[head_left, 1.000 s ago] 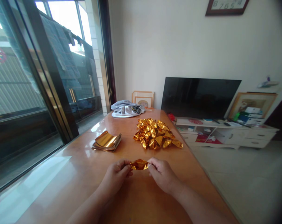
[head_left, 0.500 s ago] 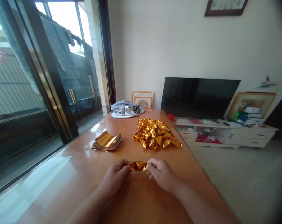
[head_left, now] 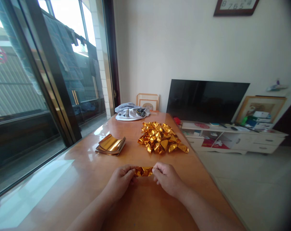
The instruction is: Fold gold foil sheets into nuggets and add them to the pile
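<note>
A glossy brown table stretches out here (head_left: 140,205), with a dark television (head_left: 208,101) past its far right corner. On the tabletop sits a heap of folded gold foil (head_left: 161,138), and left of it, apart, a stack of gold sheets (head_left: 110,146) (quite a shine on the top one). Nearer, the left hand (head_left: 123,176) and right hand (head_left: 167,178) pinch opposite ends of one foil piece (head_left: 144,171), between them.

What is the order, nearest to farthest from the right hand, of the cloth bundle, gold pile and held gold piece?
1. Held gold piece: pinched by the right hand, on its left.
2. Gold pile: ahead on the table.
3. Cloth bundle: far table end, left.
</note>
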### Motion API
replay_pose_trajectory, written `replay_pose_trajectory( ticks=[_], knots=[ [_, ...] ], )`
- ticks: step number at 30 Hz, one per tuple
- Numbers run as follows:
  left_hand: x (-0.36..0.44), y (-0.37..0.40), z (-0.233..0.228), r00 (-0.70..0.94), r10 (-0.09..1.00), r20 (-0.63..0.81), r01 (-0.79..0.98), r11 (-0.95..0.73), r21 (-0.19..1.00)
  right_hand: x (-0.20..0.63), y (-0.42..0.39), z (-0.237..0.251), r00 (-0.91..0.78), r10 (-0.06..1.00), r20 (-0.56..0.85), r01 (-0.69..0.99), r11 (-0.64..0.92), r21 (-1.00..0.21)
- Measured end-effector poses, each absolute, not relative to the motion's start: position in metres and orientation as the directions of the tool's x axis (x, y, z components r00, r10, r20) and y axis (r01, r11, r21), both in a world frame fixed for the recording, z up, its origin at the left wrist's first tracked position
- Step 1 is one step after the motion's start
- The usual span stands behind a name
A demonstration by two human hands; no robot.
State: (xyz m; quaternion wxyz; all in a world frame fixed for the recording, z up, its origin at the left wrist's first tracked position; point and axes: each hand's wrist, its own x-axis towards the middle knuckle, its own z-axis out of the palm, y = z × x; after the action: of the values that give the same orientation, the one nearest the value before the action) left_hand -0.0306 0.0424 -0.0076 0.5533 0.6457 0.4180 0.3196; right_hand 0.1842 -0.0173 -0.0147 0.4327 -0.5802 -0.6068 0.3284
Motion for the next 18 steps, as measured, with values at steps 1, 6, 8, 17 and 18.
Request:
replay_pose_trajectory(
  ticks=[1,6,8,17,18],
  knots=[
    [-0.03,0.043,-0.008,0.444,0.895,-0.049,0.187,-0.039,0.982,0.183,-0.018,-0.014,0.044,0.99,0.135,0.409,0.105,-0.906],
    [-0.03,0.044,-0.009,0.447,0.893,-0.043,0.18,-0.043,0.983,0.18,-0.019,-0.014,0.034,0.994,0.105,0.372,0.085,-0.924],
    [-0.03,0.045,-0.01,0.453,0.891,-0.038,0.172,-0.045,0.984,0.18,-0.018,-0.015,0.031,0.995,0.1,0.359,0.082,-0.93],
    [-0.026,0.052,-0.016,0.394,0.916,-0.071,0.043,0.059,0.997,0.19,-0.009,-0.028,0.07,0.994,0.087,0.208,0.071,-0.976],
    [-0.026,0.054,-0.016,0.392,0.916,-0.08,0.019,0.079,0.997,0.192,-0.008,-0.03,0.079,0.994,0.081,0.197,0.064,-0.978]
  ],
)
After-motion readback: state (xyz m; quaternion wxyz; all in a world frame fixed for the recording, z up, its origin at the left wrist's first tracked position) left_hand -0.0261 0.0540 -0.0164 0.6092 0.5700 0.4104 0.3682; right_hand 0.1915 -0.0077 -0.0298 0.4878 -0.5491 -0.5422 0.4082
